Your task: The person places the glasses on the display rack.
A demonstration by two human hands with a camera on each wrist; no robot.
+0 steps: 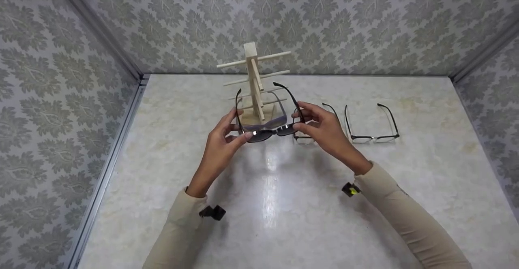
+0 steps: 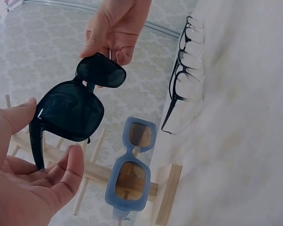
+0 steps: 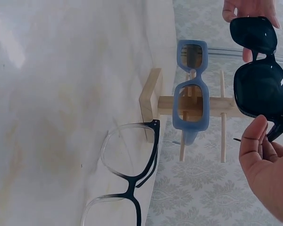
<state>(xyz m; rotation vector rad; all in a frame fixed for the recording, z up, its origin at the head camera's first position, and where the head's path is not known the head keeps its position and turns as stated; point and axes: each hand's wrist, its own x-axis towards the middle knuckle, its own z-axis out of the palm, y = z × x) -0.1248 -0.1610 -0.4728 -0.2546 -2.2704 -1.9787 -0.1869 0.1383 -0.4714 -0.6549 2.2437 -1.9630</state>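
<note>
Black sunglasses [image 1: 261, 136] with dark lenses are held up in front of a wooden display stand [image 1: 251, 50], their temples unfolded toward it. My left hand [image 1: 219, 143] pinches the left end of the frame near the hinge. At the opposite end, my right hand [image 1: 326, 131] grips the frame between thumb and fingers. Blue-framed sunglasses [image 2: 111, 188] with brown lenses hang on a low peg of the stand, just above its base [image 3: 146, 96]. In the head view the black pair and my hands partly cover them.
Two pairs of black-and-clear eyeglasses lie on the marbled table [image 1: 267, 240] to the right: one pair [image 1: 395, 135] in plain sight, the other [image 1: 302, 137] partly behind my right hand. Bare wooden pegs [image 1: 277, 55] stick out above. Patterned walls [image 1: 344, 18] enclose the table.
</note>
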